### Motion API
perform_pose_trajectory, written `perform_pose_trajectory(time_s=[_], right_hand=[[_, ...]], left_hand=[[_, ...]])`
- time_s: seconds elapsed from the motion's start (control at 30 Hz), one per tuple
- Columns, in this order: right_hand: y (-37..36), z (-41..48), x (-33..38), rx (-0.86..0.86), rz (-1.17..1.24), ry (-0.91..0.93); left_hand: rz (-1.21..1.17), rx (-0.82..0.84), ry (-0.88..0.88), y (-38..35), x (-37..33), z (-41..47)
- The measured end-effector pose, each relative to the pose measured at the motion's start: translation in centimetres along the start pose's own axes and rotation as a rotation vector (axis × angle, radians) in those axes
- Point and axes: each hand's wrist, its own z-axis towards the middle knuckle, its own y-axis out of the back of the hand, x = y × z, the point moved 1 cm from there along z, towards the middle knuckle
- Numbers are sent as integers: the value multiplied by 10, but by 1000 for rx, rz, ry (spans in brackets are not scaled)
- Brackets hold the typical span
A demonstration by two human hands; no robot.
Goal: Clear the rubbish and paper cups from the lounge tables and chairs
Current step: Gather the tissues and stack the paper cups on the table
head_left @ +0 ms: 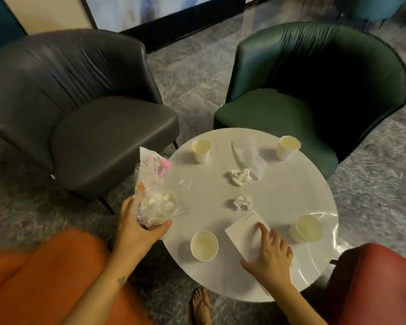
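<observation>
Head view: right hand (pixel 271 254) fingers spread on white card (pixel 244 233), seemingly angled up-right; left hand (pixel 136 228) clutching cups (pixel 159 207).

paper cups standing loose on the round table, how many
4: far left, far right, near left, near right. The left hand holds a separate stack; its count is unclear.

Your round table (pixel 279 191) is glossy white, and the paper cups (pixel 204 245) on it are white outside with cream insides. The crumpled tissues (pixel 240 176) and the flat card (pixel 245 231) are white too. The clear wrapper (pixel 151 171) shows a pink patch and some orange. You face a dark grey chair (pixel 80 102) and a deep green chair (pixel 314 90); nearer are an orange seat (pixel 45 277) and a red seat (pixel 380 285). The floor (pixel 192 73) is grey, veined like marble.
</observation>
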Motion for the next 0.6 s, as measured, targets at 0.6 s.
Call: perform_pose_trajectory(time_s=[0.6], right_hand=[[-9,89,45,-228,232,112]], left_hand=[[-138,381,-36,-96,93,56]])
